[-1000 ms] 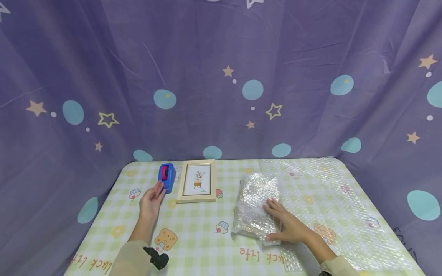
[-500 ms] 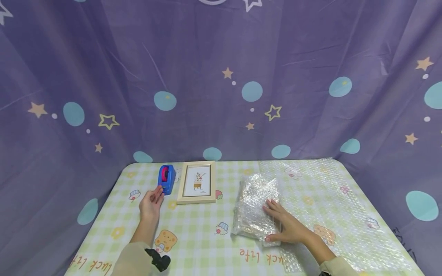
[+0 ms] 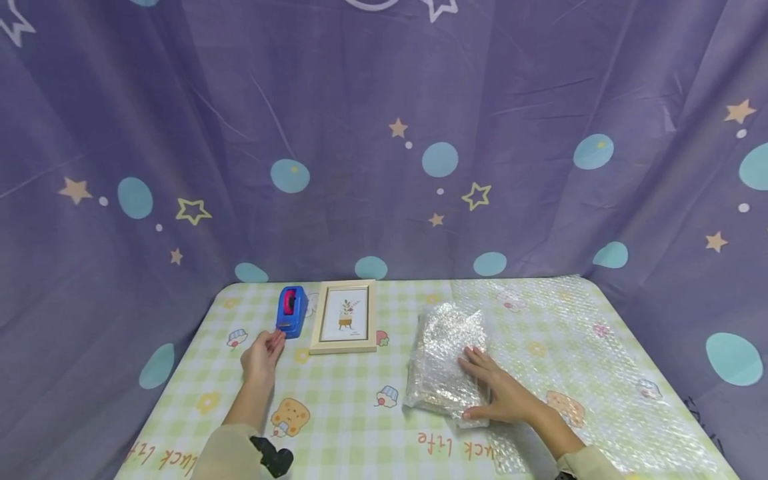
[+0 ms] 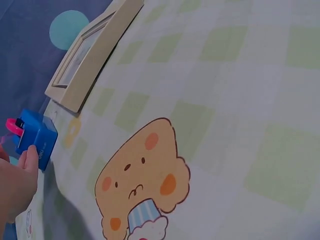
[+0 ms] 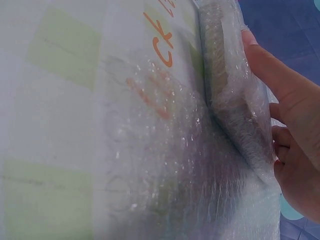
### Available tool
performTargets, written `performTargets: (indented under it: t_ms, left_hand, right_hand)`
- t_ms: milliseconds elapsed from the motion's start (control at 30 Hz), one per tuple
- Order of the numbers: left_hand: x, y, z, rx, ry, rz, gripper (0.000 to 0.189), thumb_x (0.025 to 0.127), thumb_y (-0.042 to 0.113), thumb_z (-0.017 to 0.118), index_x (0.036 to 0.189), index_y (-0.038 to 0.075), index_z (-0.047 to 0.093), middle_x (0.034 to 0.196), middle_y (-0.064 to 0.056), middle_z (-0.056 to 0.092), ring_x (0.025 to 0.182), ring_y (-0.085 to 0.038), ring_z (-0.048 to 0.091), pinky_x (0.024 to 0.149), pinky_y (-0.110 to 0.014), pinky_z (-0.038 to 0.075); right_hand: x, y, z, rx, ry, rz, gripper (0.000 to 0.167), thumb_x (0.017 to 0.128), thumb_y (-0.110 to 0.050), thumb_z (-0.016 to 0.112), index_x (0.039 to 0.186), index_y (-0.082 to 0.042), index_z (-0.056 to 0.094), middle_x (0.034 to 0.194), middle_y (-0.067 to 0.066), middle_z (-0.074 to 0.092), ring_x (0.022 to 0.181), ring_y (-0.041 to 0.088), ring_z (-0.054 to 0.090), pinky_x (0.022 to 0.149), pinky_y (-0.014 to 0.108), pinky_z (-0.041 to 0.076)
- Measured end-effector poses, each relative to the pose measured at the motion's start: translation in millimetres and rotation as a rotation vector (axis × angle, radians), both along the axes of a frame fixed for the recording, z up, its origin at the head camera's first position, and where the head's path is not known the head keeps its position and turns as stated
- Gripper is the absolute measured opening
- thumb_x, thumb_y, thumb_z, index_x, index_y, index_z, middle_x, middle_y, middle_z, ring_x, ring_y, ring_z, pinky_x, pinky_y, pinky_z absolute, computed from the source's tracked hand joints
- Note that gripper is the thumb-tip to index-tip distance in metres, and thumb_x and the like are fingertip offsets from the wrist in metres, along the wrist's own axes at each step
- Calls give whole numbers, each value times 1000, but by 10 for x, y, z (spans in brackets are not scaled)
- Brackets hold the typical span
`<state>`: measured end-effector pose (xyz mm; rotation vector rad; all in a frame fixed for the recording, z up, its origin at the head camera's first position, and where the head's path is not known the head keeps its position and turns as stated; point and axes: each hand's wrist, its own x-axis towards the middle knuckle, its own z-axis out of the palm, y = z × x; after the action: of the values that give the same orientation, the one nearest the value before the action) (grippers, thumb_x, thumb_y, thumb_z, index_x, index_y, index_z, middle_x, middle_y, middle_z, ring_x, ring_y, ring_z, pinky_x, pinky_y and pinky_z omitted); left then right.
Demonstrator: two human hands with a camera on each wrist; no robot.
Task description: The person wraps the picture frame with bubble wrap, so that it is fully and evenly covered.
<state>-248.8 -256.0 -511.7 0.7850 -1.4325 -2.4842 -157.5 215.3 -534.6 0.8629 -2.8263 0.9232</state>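
A blue tape dispenser [image 3: 291,313] with a pinkish-red core stands at the back left. My left hand [image 3: 261,357] is at its near end, thumb and fingertips pinched together. In the left wrist view, a faint purplish strip of tape [image 4: 6,139] shows between the roll and the fingers [image 4: 31,157]. Farther right, a flat package in bubble wrap [image 3: 441,353] lies on the table. My right hand [image 3: 501,393] rests on its right side, fingers spread over the top and thumb [image 5: 270,65] along the near edge.
A light wooden picture frame [image 3: 318,333] with a plant print lies just right of the dispenser. A wide bubble wrap sheet [image 3: 600,373] spreads over the right of the checked tablecloth [image 3: 336,413]. A purple curtain [image 3: 360,100] hangs behind the table.
My left hand has drawn slightly toward me, its fingertips shifting from the dispenser's side to its near end. The right hand and the package stay put.
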Motion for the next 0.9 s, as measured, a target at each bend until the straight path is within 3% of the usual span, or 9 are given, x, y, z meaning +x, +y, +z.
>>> performTargets:
  t_ms: [100,200,300,400,500,600,767,900]
  left_hand:
    - [25,-1,42,-33,1,-48,48,94,6,44,139,-10,36,132,-17,58,111,-15,65,107,-28,46]
    - [61,-34,68,10,38,-100,34,94,4,41,125,-7,50,141,-20,49,125,-22,58,112,-31,42]
    - [90,-76,70,100,80,-148,26,95,1,36,85,-1,60,131,-13,60,136,-26,47,117,-33,35]
    - [82,-74,57,134,67,-97,39,96,4,42,58,5,52,104,-7,73,125,-22,58,114,-33,39]
    - [34,-33,33,32,-22,3,31,93,10,58,61,10,59,78,0,75,93,-12,72,100,-26,51]
    - [-15,4,16,-106,-141,88,14,84,12,72,74,14,64,61,7,70,66,-3,70,83,-19,57]
    - [-39,5,13,-246,-280,113,15,78,12,76,85,14,63,53,14,63,58,1,64,76,-16,58]
    - [-24,-12,23,-301,-332,106,16,76,15,78,78,16,62,51,14,61,57,0,63,67,-17,58]
  right_hand:
    - [4,5,-10,0,2,0,100,68,-59,76,141,1,43,153,27,31,141,52,24,110,66,25]
    - [5,9,-15,-1,4,-4,100,68,-59,75,141,1,44,153,27,31,141,51,24,110,65,25]
    - [6,13,-15,-5,1,-6,99,68,-58,75,141,1,44,153,27,30,141,51,23,110,65,24]
    - [6,15,-15,-8,-5,-6,99,68,-59,75,141,1,43,153,27,30,142,51,23,110,66,24]
    - [5,17,-19,-7,-9,-8,100,68,-59,75,142,0,43,154,26,30,142,50,23,110,66,24]
    - [3,18,-21,-7,-10,-11,100,68,-60,74,142,0,43,154,26,30,142,50,23,110,66,24]
    - [-1,14,-22,-17,-9,-10,99,68,-58,76,142,-1,43,154,25,30,142,51,22,110,66,24]
    - [1,9,-23,-26,-9,-8,99,68,-58,76,142,-1,43,154,25,30,142,51,22,109,67,25]
